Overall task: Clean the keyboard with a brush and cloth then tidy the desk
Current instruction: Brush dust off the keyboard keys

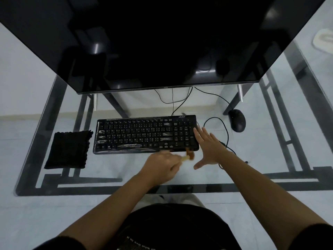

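Brushing step, apparently: brush [189, 156] gripped in left hand [162, 165]; keyboard [140, 134] steadied under spread right hand [209, 147]; bristles next to be swept over keys ahead.

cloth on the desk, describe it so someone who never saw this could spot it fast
Start at the big dark monitor on the glass desk, then drop to the black keyboard in front of it. The cloth lies flat on the glass right beside the keyboard's left end. It is the only soft thing there: black, roughly square, with a wavy right edge.
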